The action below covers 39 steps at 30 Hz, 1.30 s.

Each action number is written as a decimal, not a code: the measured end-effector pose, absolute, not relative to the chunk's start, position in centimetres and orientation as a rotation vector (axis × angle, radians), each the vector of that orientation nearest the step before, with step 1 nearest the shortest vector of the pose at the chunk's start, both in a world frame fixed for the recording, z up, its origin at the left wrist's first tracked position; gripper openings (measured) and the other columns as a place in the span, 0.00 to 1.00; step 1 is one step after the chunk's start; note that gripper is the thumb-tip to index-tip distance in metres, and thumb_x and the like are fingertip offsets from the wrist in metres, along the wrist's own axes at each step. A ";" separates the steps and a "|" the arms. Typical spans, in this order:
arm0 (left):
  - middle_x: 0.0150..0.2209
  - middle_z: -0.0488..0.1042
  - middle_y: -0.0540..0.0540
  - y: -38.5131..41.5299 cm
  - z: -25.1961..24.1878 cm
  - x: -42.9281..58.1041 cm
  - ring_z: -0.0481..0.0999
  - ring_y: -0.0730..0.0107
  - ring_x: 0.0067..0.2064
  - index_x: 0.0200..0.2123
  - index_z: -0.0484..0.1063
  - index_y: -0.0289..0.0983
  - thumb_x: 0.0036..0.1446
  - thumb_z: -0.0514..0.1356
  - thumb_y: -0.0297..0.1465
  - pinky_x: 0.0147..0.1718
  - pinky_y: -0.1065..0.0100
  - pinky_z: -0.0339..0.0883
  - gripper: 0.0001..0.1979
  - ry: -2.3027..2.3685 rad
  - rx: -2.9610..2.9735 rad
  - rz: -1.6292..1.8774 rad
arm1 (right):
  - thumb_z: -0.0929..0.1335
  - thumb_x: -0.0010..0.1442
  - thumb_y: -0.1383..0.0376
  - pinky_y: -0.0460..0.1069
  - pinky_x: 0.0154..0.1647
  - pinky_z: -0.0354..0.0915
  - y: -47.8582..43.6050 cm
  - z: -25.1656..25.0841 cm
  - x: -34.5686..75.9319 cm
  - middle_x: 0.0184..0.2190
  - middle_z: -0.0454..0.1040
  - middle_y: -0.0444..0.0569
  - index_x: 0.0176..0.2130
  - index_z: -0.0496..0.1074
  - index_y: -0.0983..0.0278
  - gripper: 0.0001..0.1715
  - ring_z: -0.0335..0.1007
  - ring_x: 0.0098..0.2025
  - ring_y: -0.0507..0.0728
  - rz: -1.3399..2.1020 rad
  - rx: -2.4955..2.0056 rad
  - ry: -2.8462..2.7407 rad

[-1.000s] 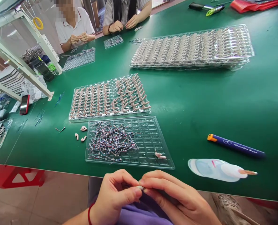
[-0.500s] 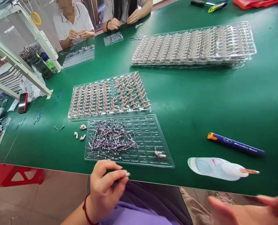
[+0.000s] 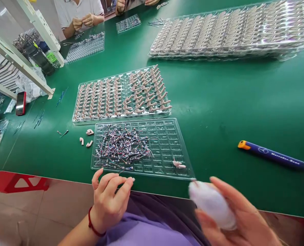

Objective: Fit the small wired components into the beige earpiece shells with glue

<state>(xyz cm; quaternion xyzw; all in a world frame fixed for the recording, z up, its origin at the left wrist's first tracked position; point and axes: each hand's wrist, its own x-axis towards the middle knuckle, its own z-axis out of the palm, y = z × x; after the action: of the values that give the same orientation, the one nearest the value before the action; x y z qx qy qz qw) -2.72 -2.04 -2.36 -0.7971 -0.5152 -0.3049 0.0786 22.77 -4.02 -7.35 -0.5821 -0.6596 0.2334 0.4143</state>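
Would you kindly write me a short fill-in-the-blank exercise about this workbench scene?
1. The right hand grips a blurred ___ bottle.
2. The left hand has a ___ cord around its wrist.
3. The wired parts lie piled in a clear tray on the ___ table.
4. The blue tool has an ___ end.

Missing words: white; red; green; orange.
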 end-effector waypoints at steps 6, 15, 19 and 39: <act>0.29 0.78 0.51 -2.2 -2.0 -2.2 0.75 0.69 0.35 0.38 0.78 0.40 0.56 0.62 0.23 0.53 0.59 0.52 0.08 -1.588 -2.353 -0.889 | 0.68 0.58 0.68 0.48 0.31 0.73 -3.2 -5.2 19.7 0.37 0.76 0.51 0.54 0.64 0.61 0.24 0.76 0.35 0.57 0.688 -1.126 -1.842; 0.29 0.79 0.51 -2.3 -2.1 -2.1 0.75 0.69 0.35 0.39 0.78 0.40 0.56 0.63 0.23 0.52 0.59 0.53 0.09 -1.613 -2.360 -0.864 | 0.67 0.58 0.70 0.47 0.28 0.68 -3.8 -5.4 19.3 0.33 0.72 0.47 0.55 0.64 0.58 0.25 0.69 0.29 0.53 0.853 -1.098 -1.767; 0.29 0.79 0.51 -2.2 -1.9 -2.0 0.75 0.69 0.35 0.39 0.78 0.40 0.56 0.63 0.23 0.51 0.59 0.53 0.09 -1.615 -2.356 -0.871 | 0.67 0.57 0.70 0.47 0.27 0.68 -3.5 -5.4 19.2 0.31 0.72 0.46 0.55 0.64 0.58 0.26 0.68 0.28 0.53 0.856 -1.067 -1.779; 0.28 0.79 0.52 -2.1 -1.9 -2.0 0.75 0.71 0.34 0.38 0.78 0.42 0.56 0.63 0.23 0.51 0.60 0.54 0.09 -1.618 -2.347 -0.872 | 0.68 0.55 0.71 0.47 0.25 0.69 -3.1 -5.5 19.3 0.31 0.74 0.46 0.55 0.65 0.59 0.28 0.69 0.26 0.53 0.808 -1.020 -1.804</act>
<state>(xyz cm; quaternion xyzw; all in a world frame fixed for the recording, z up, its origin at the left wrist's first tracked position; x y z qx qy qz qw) -2.01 -2.12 -1.89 -0.7848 -0.5411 -0.2914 0.0801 19.33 -3.14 -5.50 -0.4110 -0.7272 0.3256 0.4430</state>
